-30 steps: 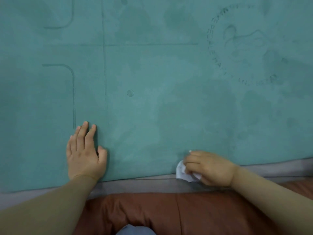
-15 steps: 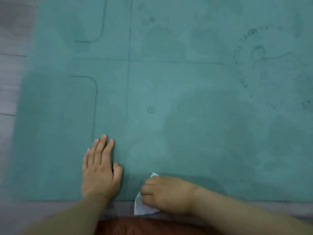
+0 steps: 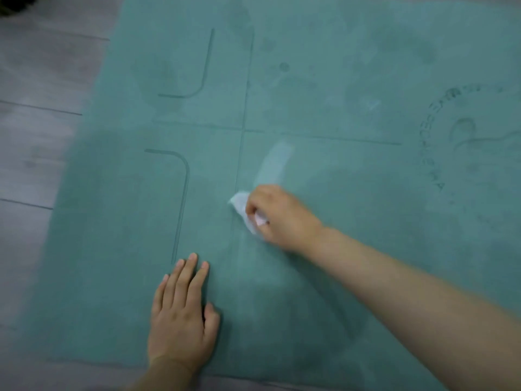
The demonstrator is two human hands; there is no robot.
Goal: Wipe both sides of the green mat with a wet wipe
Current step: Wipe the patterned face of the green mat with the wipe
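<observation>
Wiping the green mat [image 3: 352,193], which lies flat on the grey floor [image 3: 42,136], the right hand [image 3: 277,215] has its fingers curled round a crumpled white wet wipe [image 3: 242,206] near the mat's middle, while the left hand [image 3: 181,314] presses flat, fingers straight, near the mat's near edge. Good practice here is probably firm, overlapping strokes with the left hand pinning the mat. A second ago the wipe was at the near edge; it has since moved inward.
</observation>
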